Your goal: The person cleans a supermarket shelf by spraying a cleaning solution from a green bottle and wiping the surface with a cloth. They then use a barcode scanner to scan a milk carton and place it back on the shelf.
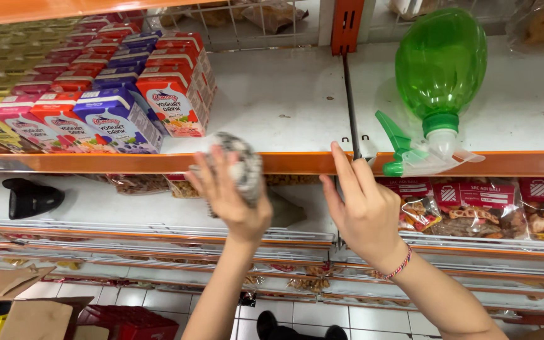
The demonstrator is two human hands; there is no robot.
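Observation:
My left hand [231,192] grips a grey-and-white cloth [242,165] and presses it against the orange front edge of the white shelf [284,101]. My right hand [363,208], with a red thread bracelet at the wrist, is open, and its fingertips touch the same orange edge near a black upright divider [350,104]. A green spray bottle [439,69] lies on its side on the shelf just right of my right hand, its trigger hanging over the edge.
Rows of small drink cartons [114,94] in red, blue and purple fill the shelf's left part. Snack bags [473,211] hang below at the right. A black handheld device [29,196] lies on the lower shelf. Cardboard boxes [29,308] stand on the tiled floor.

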